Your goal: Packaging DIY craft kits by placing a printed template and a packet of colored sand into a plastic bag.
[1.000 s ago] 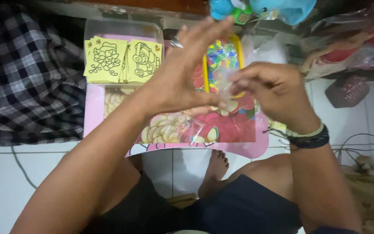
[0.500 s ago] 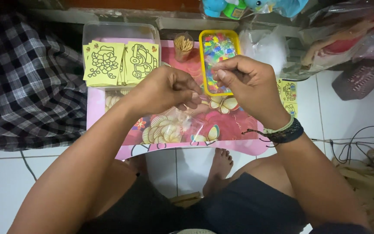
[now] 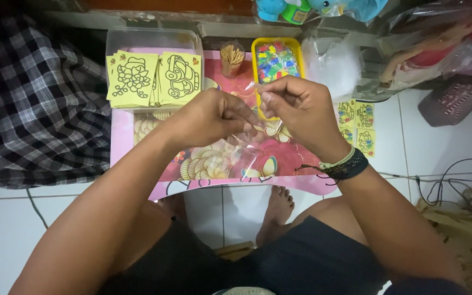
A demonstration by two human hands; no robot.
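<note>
Between left hand [image 3: 208,117] and right hand [image 3: 296,106], a barely visible clear bag [image 3: 244,150].

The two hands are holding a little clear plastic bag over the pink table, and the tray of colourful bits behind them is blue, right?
Not quite: the tray of colourful bits is yellow, not blue, as the head view shows. The rest holds: the left hand and the right hand pinch a little clear plastic bag between them over the pink table.
</note>
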